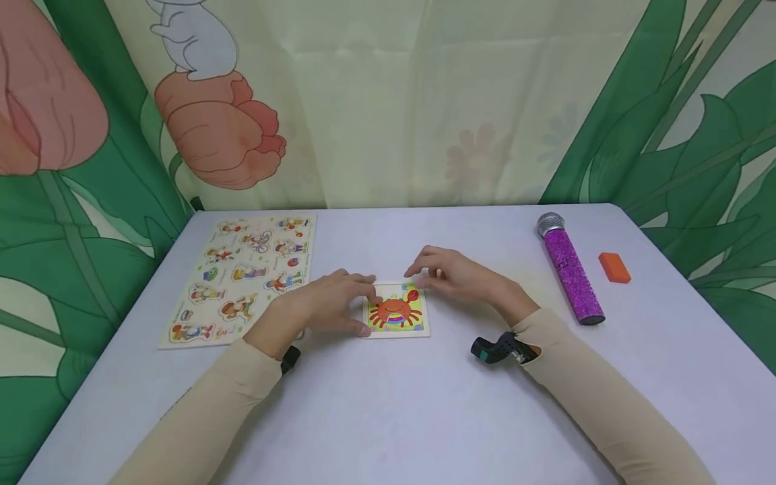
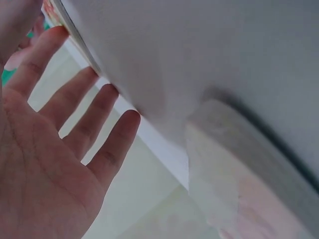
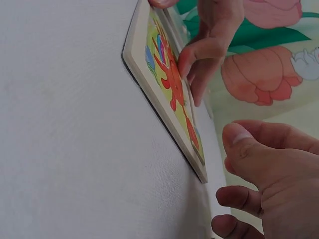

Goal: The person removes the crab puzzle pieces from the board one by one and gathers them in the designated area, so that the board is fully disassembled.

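A small square wooden crab puzzle (image 1: 395, 318) lies flat on the table between the hands. Its red crab sits on a yellow-green picture with a pale frame. My left hand (image 1: 330, 301) rests at the puzzle's left side, thumb by the lower left corner and index finger on the upper left part. In the left wrist view that hand's fingers (image 2: 102, 107) reach out fairly straight. Just off the upper right corner hovers my right hand (image 1: 465, 275). The right wrist view shows its thumb (image 3: 241, 142) close to the loosely bent index finger, with nothing visible between them.
Left of the hands lies a large printed board (image 1: 239, 286) with several cartoon figures. A purple glittery microphone (image 1: 566, 276) lies at the right, beside an orange block (image 1: 615, 267). A patterned curtain (image 1: 388, 108) hangs behind the white table (image 1: 412, 417).
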A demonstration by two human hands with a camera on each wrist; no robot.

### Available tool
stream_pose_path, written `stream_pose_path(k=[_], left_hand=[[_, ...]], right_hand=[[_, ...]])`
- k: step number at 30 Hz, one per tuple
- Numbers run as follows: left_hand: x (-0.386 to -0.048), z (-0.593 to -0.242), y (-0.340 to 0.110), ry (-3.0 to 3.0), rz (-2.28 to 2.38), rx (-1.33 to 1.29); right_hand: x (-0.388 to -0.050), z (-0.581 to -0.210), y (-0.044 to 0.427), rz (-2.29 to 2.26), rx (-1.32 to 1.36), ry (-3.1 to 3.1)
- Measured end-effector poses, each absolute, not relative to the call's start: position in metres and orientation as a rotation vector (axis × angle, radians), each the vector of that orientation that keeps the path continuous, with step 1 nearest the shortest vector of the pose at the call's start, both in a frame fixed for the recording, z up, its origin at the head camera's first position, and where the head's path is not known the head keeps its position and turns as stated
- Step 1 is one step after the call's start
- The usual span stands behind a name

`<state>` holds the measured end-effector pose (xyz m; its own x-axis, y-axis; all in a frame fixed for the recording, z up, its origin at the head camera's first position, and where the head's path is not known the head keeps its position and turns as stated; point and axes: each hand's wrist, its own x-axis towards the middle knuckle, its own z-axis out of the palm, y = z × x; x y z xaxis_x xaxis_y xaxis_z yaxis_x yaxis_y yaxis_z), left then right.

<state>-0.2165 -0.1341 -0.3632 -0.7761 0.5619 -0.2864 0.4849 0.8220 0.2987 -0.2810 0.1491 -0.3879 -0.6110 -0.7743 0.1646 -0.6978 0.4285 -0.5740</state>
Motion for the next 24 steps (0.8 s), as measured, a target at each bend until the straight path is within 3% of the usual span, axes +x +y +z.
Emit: stream_pose_path(k=[24], left_hand=[[-0.219, -0.358, -0.131, 2.633, 0.304, 0.788]], right_hand=[[-0.273, -0.379, 0.129, -0.588, -1.226, 2.509]])
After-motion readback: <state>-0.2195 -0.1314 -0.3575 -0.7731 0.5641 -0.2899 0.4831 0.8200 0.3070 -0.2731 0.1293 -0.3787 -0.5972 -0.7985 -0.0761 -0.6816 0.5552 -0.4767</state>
